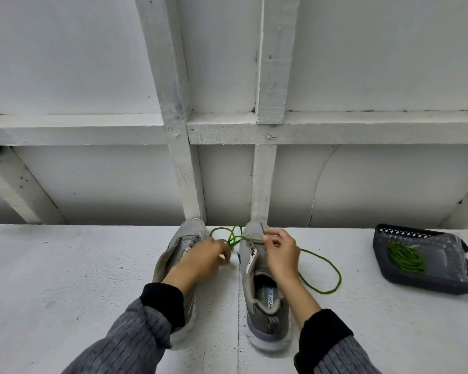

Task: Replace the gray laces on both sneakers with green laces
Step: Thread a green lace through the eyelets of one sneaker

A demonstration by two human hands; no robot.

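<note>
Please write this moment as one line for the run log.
step: lacing right sneaker | right hand: pinches green lace | left hand: grips the lace too | left sneaker: unlaced | spare green lace: in basket

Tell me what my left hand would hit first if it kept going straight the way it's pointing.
Probably the green lace bunched just beyond the left hand, then the right sneaker; depth is unclear.

One head cam, wide-angle, looks fwd and down from above, close over both hands; white wall fills the frame beyond the fingers.
</note>
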